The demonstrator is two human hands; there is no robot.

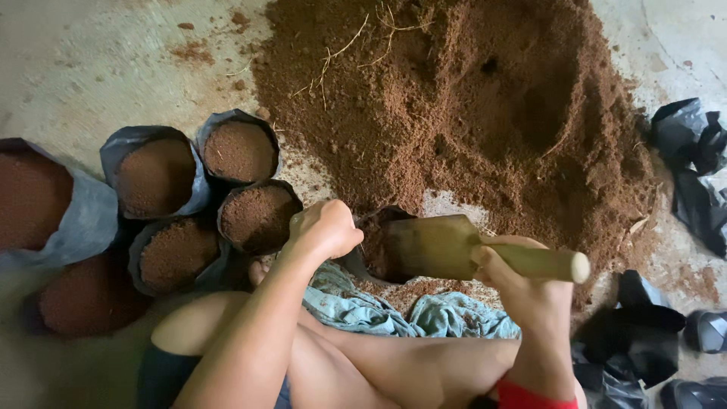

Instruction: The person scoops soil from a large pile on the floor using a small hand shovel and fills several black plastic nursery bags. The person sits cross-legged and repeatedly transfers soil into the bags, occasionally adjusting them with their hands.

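Nearest the camera: bare knees and forearms, red cuff at the wrist low right, crumpled pale blue-green cloth (394,307) on the floor between the legs, dusted with brown crumbs. Right hand (522,284) fingers wrapped tight round the smooth cylindrical handle of a wooden scoop (443,246); scoop blade flat, worn, olive-brown, tilted down toward a bag mouth. Left hand (326,227) curled in a loose fist, fingers closed on the rim of the small black plastic bag (375,250), pinching it open. Bag sits just in front of the cloth, at the near foot of the heap, part-filled with dark brown crumbly stuff; thin glossy plastic, wrinkled rim, mostly hidden by hand and scoop.

Left of it: cluster of filled bags (204,197), round mouths, grey-black film, packed level with the same reddish-brown grainy soil; bigger, blurred ones at the far left edge. Right side: limp empty black bags (644,341) in a crumpled shiny pile, more (693,167) higher at the right edge.

Farther: big soil heap (469,106), coarse, fibrous, moist-looking, a scooped hollow in it, thin pale roots on top. Beyond and around: pale rough concrete floor (91,68) with scattered soil specks.
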